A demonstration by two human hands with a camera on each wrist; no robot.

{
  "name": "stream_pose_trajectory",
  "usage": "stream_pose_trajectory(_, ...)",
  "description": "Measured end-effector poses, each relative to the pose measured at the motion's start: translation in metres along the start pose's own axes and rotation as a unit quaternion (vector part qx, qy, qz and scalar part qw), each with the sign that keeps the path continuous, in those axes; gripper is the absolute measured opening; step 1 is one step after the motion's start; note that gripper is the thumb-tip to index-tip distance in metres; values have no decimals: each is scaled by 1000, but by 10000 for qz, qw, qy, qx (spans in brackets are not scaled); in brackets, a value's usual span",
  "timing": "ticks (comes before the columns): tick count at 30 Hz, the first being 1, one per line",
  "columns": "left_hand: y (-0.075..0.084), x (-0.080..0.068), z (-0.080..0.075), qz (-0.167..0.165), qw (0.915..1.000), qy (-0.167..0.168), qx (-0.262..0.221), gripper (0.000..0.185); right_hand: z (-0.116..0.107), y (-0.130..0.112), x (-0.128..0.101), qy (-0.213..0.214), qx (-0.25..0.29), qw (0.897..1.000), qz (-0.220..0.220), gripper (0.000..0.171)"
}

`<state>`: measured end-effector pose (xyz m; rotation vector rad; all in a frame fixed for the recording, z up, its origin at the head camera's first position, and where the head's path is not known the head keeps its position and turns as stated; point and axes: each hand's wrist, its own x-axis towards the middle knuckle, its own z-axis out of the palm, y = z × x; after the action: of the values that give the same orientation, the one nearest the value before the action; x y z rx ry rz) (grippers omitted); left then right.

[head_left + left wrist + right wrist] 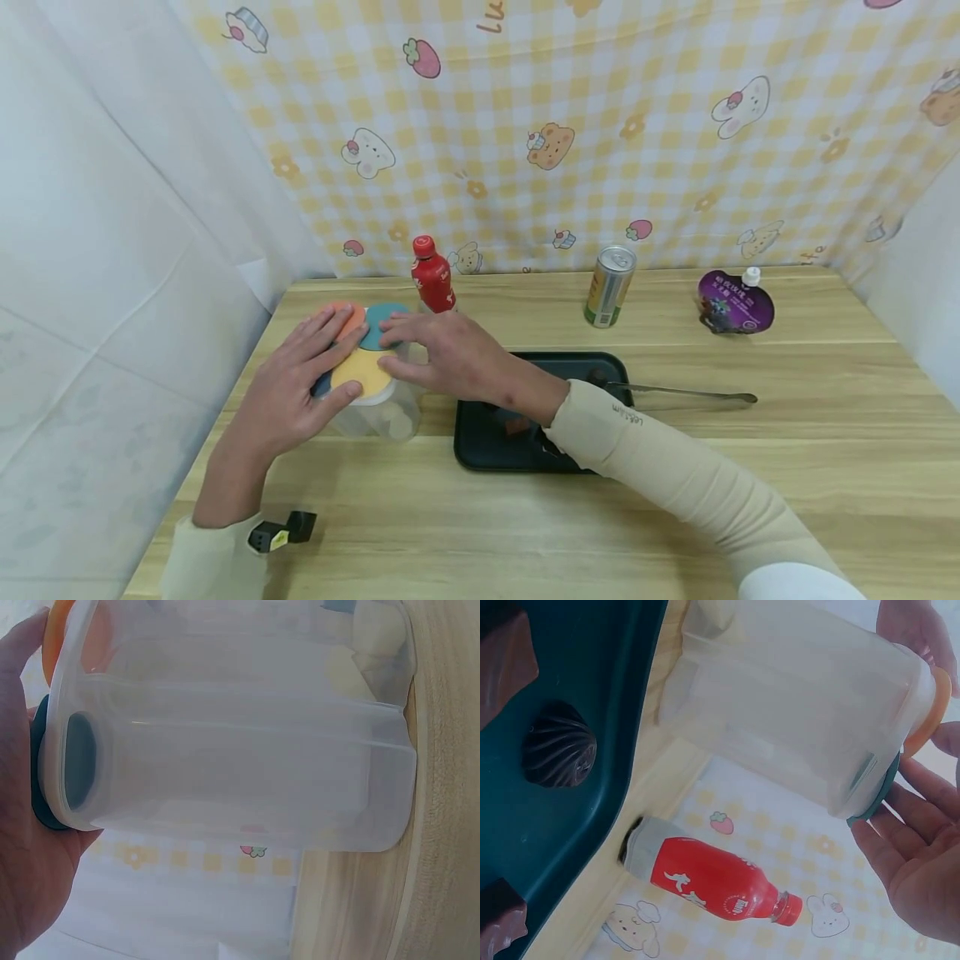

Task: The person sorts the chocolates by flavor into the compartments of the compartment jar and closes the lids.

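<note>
Clear plastic container (378, 408): stands at the table's (750, 467) left, beside the dark tray (487, 442); its contents are hard to make out
Lid (360, 371): orange, teal, yellow sections; partly hidden by both hands
Left hand (288, 392): fingers straight, resting on lid
Right hand (450, 354): flat, fingertips touching lid
Red bottle (432, 277): label unreadable

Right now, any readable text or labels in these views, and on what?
"Lu", cut off at the top edge: backdrop cloth.
Sleeve: small lettering, too small to read.
Red bottle: white logo, blurred.
Purple pouch: print unreadable.
Can: label unreadable.
</note>
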<state>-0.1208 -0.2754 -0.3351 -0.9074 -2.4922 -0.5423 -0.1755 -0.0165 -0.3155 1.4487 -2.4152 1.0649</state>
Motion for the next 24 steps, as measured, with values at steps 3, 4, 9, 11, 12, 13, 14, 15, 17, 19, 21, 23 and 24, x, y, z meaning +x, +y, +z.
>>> stream_pose_trajectory(3, 0, 0, 0, -31, 10000, 10, -4, 75, 0, -1, 0, -19, 17, 10000, 26, 34)
stream_pose_trajectory(4, 0, 0, 0, -47, 10000, 6, -7, 75, 0, 0, 0, -27, 27, 10000, 41, 35)
stream_pose_trajectory(9, 1, 0, -1, -207, 9997, -96, -13, 76, -1, -1, 1, -102, 81, 9998, 139, 34)
stream_pose_trajectory(11, 2, 0, -2, -309, 9993, -184, -51, 75, -3, -2, 2, -129, 49, 9998, 169, 32)
stream_pose_trajectory(12, 3, 0, -3, -371, 9990, -237, -69, 74, -3, -3, 3, -146, 28, 9997, 185, 32)
stream_pose_trajectory(13, 4, 0, -3, -425, 9986, -286, -92, 73, -4, -3, 4, -175, 16, 9996, 208, 31)
stream_pose_trajectory(14, 4, 0, -4, -482, 9982, -332, -114, 73, -4, -4, 4, -194, 7, 9996, 216, 31)
stream_pose_trajectory(15, 5, 0, -5, -537, 9977, -379, -146, 72, -5, -4, 5, -206, 11, 9996, 210, 31)
stream_pose_trajectory(17, 7, 0, -6, -641, 9968, -444, -198, 72, -5, -5, 5, -237, 48, 9995, 199, 33)
stream_pose_trajectory(19, 8, 1, -7, -713, 9960, -494, -225, 72, -4, -5, 5, -261, 85, 9995, 170, 34)
stream_pose_trajectory(21, 8, 2, -8, -768, 9953, -539, -242, 72, -3, -5, 4, -266, 103, 9995, 123, 35)
stream_pose_trajectory(23, 9, 2, -8, -804, 9948, -583, -223, 72, -2, -4, 2, -265, 90, 9996, 107, 35)
stream_pose_trajectory(24, 9, 3, -8, -815, 9946, -604, -206, 72, -1, -4, 1, -257, 79, 9996, 101, 35)
